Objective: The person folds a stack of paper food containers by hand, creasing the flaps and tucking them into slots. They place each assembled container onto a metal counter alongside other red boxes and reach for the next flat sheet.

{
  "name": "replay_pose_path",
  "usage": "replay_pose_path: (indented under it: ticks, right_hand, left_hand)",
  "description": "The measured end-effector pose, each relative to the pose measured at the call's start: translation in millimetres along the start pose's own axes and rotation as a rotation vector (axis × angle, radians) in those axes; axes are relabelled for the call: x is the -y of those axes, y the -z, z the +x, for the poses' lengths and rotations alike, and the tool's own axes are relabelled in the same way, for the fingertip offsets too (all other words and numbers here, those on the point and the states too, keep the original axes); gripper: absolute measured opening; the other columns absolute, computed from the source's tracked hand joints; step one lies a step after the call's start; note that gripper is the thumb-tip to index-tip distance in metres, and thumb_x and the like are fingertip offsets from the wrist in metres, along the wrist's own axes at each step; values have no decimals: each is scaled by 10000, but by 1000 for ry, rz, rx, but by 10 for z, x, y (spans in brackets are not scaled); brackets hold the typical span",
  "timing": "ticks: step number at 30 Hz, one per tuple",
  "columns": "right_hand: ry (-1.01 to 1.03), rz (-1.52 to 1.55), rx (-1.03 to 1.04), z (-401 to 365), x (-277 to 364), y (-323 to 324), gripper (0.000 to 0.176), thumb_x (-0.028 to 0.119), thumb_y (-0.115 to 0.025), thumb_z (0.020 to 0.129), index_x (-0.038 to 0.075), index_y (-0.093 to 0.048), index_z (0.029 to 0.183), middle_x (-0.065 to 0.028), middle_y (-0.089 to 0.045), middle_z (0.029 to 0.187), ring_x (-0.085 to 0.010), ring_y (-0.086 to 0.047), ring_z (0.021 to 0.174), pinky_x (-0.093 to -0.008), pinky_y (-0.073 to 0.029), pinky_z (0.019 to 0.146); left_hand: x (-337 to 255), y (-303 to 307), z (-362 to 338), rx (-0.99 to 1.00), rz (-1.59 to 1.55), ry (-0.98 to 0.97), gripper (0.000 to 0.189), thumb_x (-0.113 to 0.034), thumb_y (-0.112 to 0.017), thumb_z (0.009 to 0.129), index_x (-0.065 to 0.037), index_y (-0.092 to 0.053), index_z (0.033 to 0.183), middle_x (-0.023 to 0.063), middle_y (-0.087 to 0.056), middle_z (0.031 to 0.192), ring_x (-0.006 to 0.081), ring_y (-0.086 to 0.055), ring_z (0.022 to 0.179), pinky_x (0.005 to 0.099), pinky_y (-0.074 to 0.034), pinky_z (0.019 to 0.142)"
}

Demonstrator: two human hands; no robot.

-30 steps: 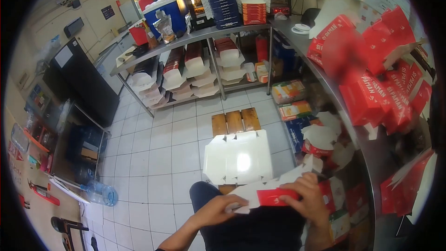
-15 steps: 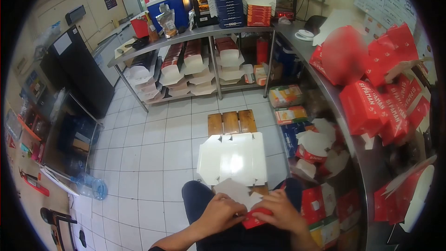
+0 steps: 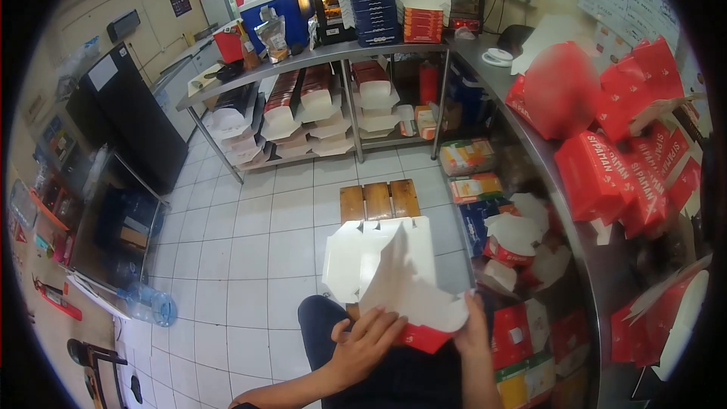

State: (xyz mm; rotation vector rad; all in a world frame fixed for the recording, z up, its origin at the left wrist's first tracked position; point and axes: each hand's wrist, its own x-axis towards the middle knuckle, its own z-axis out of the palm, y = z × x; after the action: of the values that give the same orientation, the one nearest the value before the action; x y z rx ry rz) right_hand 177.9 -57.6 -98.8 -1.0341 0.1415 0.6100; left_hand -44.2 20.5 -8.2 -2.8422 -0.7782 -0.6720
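Over my lap is a partly folded carton point(image 3: 413, 299), white inside and red outside, its tall white flap raised. My left hand point(image 3: 365, 348) is closed on its near left edge, fingers lying over the white inner side. At the carton's right end, my right hand point(image 3: 473, 327) grips the side with the thumb up along the edge; its other fingers are mostly hidden. Just beyond, flat white carton blanks point(image 3: 344, 261) lie on a wooden slatted stool point(image 3: 365, 203), partly covered by the raised flap.
Folded red boxes point(image 3: 594, 174) crowd the steel counter point(image 3: 556, 204) on my right. Below it are more cartons point(image 3: 519, 333). Ahead, a steel table point(image 3: 318, 55) carries a stack of blue boxes point(image 3: 376, 15) and holds cartons on its shelf. A water bottle point(image 3: 155, 305) lies on the left floor.
The carton has risen and opened out, its white flap now standing in front of the blanks. My right hand has moved right to the carton's end; my left hand has shifted slightly.
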Motion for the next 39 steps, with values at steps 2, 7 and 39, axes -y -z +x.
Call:
replay_pose_path:
  ticks: [2,7,39]
  right_hand:
    - [-572,130,176,344,-138,446,412,92,-577,1000,11,-469,1390,-129,-613,1202,-283,-617,1148,-430,-470,1056]
    - [109,10,163,-48,-66,24,323,40,-503,1014,21,-551,1333,-134,-652,1250,-254,-648,1128,-392,-495,1030]
    - [896,-511,675,-761,72,-372,486,366,-689,984,-2,-663,1301,-228,-564,1344,-336,-665,1132,-409,-528,983]
  left_hand:
    - [-3,-143,-121,-19,23,2,371,-316,-664,924,-232,-644,1284,-89,-634,1243,72,-508,1315,470,-107,1109]
    - [-6,-103,-67,370,-623,339,695,-277,-780,873,-162,-457,1477,68,-493,1447,234,-464,1352,494,-235,1107]
    - [-563,-36,296,-265,-1678,803,308,-192,-541,1081,34,-627,1271,66,-702,1096,97,-638,984,248,-512,863]
